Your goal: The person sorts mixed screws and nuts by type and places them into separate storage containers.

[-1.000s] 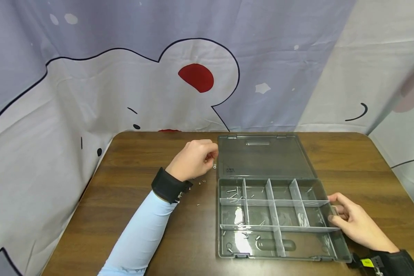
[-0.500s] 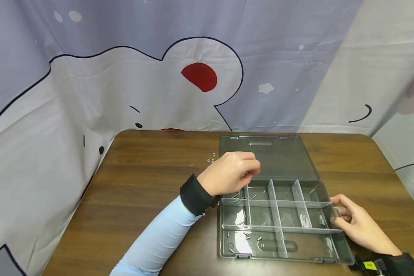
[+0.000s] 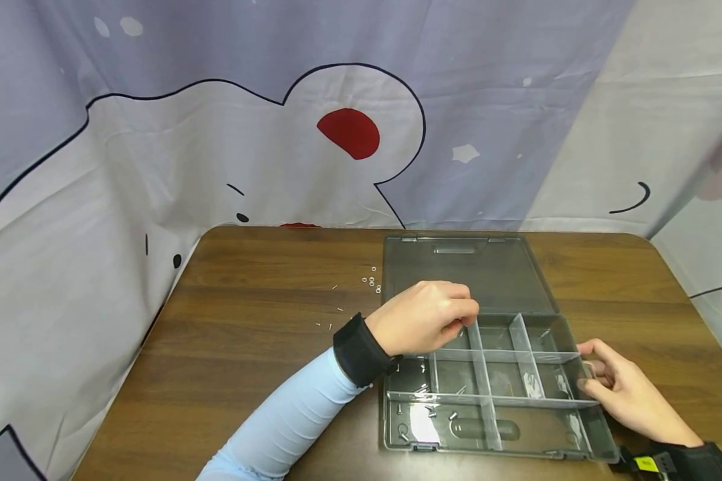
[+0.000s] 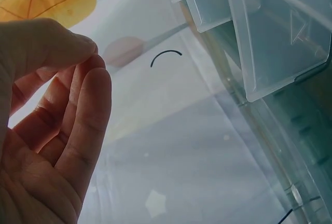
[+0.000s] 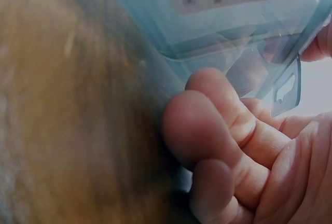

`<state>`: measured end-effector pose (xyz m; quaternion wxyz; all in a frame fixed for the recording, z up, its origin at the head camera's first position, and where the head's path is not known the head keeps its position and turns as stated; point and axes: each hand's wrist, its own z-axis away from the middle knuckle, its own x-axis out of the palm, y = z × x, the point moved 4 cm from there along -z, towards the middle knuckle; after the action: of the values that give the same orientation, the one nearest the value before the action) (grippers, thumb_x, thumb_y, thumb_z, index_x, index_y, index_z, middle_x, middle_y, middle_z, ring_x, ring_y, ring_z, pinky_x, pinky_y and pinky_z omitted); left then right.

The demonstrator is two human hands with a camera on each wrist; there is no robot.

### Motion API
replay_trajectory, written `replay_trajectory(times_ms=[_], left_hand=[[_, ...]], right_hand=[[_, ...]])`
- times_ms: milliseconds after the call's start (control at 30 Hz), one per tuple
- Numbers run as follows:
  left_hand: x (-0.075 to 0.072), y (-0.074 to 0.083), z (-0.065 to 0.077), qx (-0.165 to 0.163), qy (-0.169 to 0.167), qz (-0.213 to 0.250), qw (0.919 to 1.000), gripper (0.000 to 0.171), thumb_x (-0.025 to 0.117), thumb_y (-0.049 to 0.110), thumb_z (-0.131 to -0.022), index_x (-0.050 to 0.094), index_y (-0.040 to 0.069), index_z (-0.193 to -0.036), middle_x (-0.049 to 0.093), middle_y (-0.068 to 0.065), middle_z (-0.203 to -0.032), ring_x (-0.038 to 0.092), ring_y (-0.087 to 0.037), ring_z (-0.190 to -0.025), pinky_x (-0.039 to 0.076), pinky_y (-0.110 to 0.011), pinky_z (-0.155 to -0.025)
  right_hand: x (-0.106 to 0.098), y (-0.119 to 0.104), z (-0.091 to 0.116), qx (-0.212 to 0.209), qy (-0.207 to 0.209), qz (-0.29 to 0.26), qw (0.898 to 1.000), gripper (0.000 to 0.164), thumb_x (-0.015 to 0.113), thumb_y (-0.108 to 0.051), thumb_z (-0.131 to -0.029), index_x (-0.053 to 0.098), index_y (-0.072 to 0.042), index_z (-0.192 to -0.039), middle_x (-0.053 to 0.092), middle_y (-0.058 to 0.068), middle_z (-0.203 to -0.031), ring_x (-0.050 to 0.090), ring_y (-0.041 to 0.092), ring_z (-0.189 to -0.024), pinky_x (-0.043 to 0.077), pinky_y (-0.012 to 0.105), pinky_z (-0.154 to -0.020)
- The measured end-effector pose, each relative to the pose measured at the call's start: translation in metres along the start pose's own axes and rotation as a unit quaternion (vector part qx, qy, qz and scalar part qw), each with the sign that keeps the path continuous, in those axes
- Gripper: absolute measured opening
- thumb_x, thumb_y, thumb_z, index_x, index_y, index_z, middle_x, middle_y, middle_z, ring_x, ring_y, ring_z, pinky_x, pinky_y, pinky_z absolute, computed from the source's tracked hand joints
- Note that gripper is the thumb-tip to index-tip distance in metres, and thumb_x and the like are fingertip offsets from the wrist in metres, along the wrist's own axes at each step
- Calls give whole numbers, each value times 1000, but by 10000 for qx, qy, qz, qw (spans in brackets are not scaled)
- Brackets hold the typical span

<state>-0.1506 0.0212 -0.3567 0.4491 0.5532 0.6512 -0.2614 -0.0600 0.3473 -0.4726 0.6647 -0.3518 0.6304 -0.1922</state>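
Observation:
A grey see-through compartment box (image 3: 433, 454) lies on the wooden table with its lid (image 3: 457, 274) folded back flat. My left hand (image 3: 424, 317) is above the back row, its thumb and fingertips pinched together. Just under those fingertips a tiny shiny metal piece (image 3: 460, 332) shows; in the left wrist view nothing can be made out between the tips. On the right end of the box my right hand (image 3: 626, 384) grips the wall between thumb and fingers. Small screws (image 3: 452, 415) lie in several left-hand compartments; my left arm hides part of the back-left one.
Several small washers (image 3: 371, 280) lie on the table (image 3: 247, 321) left of the lid, with a few tiny pins (image 3: 329, 327) nearer the left wrist. Thin clear dividers (image 3: 483, 374) stand up inside the box. A printed curtain (image 3: 216, 153) hangs behind the table.
My left hand has moved right from the washers on the table to above the box's back row. The washers and pins it covered now show. The right hand stays on the box.

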Motion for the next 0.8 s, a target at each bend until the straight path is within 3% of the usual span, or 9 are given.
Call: replay_trajectory(times_ms=[67, 100, 167, 267, 333, 400, 533, 667, 800], left_hand=[[1, 0, 1, -76, -133, -34, 9999, 15, 65, 3, -88, 69, 17, -90, 63, 8, -86, 59, -3, -78, 51, -20, -76], [1, 0, 1, -176, -298, -71, 9994, 13, 70, 11, -89, 71, 18, -100, 67, 7, -97, 63, -4, -87, 53, -21, -84], [4, -1, 4, -402, -699, -194, 9966, 46, 78, 34, -89, 66, 18, -130, 66, -1, -130, 64, -12, -117, 50, -27, -104], [9, -2, 9, -829, -1284, -380, 9875, 114, 75, 75, -76, 27, 22, -165, 24, -8, -172, 33, -30, -156, 34, -44, -125], [11, -2, 12, -1031, -1523, -488, 9817, 131, 68, 88, -70, 8, 26, -168, 1, -7, -176, 14, -37, -161, 25, -53, -127], [11, -3, 14, -1171, -1572, -523, 9792, 132, 63, 92, -69, 4, 27, -168, -5, -5, -176, 11, -38, -161, 24, -58, -126], [8, -5, 16, -1292, -1596, -604, 9768, 130, 62, 93, -70, 6, 28, -168, -2, -5, -176, 10, -38, -161, 22, -58, -127], [4, -11, 20, -1410, -1614, -672, 9745, 127, 60, 93, -71, 12, 27, -168, 7, -7, -176, 13, -37, -161, 22, -57, -127], [-7, -28, 28, -1682, -1529, -709, 9712, 116, 64, 86, -76, 24, 23, -166, 21, -10, -173, 25, -35, -159, 26, -53, -127]], right_hand=[[0, 1, 0, 20, -17, 6, 10000, 42, 61, 9, -91, 49, -4, -129, 53, -13, -68, 46, 0, -58, 35, 25, -50], [0, 1, 0, 36, -31, 8, 10000, 42, 61, 9, -92, 49, -4, -129, 53, -13, -68, 46, 0, -58, 35, 25, -50], [1, 1, 0, 36, -35, 18, 10000, 41, 61, 8, -92, 49, -4, -129, 52, -13, -67, 46, 1, -58, 35, 25, -50], [1, 1, 0, 37, -37, 36, 10000, 41, 61, 8, -92, 49, -4, -129, 51, -13, -67, 45, 1, -57, 35, 25, -50], [1, 1, 0, 48, -42, 45, 10000, 41, 61, 8, -92, 49, -4, -129, 51, -13, -67, 45, 1, -57, 34, 25, -50], [1, 1, 0, 57, -52, 54, 10000, 41, 61, 8, -92, 49, -4, -129, 51, -13, -67, 45, 1, -57, 35, 25, -50], [0, 0, -1, 59, -25, 70, 10000, 40, 61, 8, -92, 49, -5, -128, 51, -13, -67, 45, 1, -57, 34, 25, -50], [0, 0, -1, 32, -10, 59, 10000, 41, 62, 8, -91, 49, -5, -128, 53, -13, -68, 46, 0, -58, 35, 25, -50], [0, 1, 0, 39, -26, 41, 10000, 41, 62, 8, -91, 49, -5, -128, 52, -13, -68, 46, 0, -58, 36, 24, -50]])
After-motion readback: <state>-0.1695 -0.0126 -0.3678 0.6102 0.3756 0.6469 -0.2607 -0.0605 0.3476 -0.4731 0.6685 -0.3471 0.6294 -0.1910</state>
